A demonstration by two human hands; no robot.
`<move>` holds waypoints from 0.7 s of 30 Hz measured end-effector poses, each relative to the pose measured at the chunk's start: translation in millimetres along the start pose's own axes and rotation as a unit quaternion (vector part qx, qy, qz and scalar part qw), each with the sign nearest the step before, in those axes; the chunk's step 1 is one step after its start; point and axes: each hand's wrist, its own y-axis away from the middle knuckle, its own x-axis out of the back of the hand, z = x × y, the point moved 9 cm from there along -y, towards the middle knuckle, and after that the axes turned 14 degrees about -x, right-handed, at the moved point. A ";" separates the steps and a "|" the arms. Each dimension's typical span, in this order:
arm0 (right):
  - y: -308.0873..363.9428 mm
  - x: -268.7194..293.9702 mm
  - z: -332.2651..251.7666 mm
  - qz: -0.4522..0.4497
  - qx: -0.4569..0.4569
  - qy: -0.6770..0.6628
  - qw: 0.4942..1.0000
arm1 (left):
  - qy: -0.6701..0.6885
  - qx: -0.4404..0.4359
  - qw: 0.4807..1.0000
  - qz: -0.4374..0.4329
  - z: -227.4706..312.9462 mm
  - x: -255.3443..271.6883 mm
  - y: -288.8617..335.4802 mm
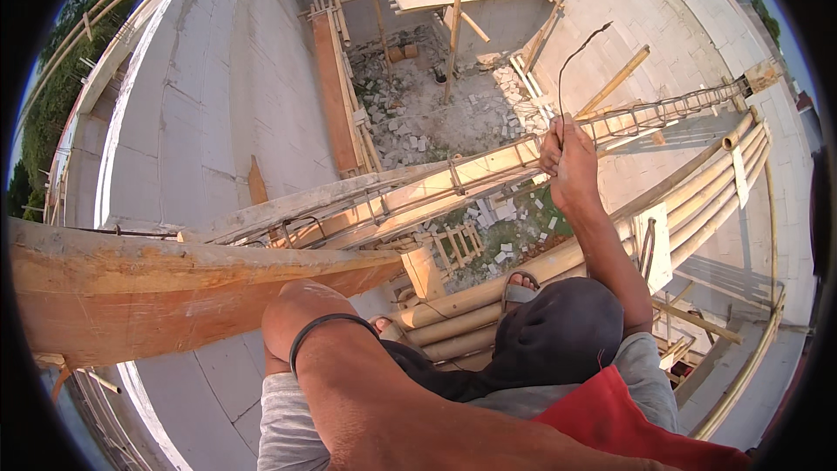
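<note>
Head view: right fingers grip a thin, dark, curved wire; left fingers unseen, can't tell.

dressed in grey short sleeves, draped with red cloth across the front, clad in dark trousers, shod in open-toed sandals with greyish straps, ringed by a thin black band around the left arm

Head-worn fisheye looking steeply down; wearer's right knee close, rubble-covered floor far below
</note>
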 end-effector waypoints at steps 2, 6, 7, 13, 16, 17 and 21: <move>1.5 -5.0 0.0 -0.025 -0.004 0.011 1.000 | 0.002 -0.006 1.000 0.004 4.8 5.8 3.8; 2.0 -1.4 -1.7 -0.016 0.005 0.001 1.000 | 0.021 -0.003 1.000 -0.001 3.9 12.9 3.5; 1.3 -1.9 -0.8 -0.019 0.005 0.003 1.000 | 0.022 0.002 1.000 -0.003 2.6 13.0 2.9; -2.3 -1.1 -6.6 -0.045 0.020 -0.017 0.999 | 0.003 0.028 0.999 -0.027 -8.7 12.8 -4.7; -3.1 5.8 -22.3 -0.027 0.015 -0.066 0.997 | -0.027 0.052 0.997 -0.041 -9.1 19.1 -12.2; -2.0 4.4 -30.4 -0.039 0.027 -0.080 0.996 | -0.043 0.056 0.997 -0.037 -4.9 22.9 -14.3; -1.2 6.9 -50.3 -0.040 0.036 -0.114 0.992 | -0.089 0.030 0.996 0.007 46.4 33.1 -19.9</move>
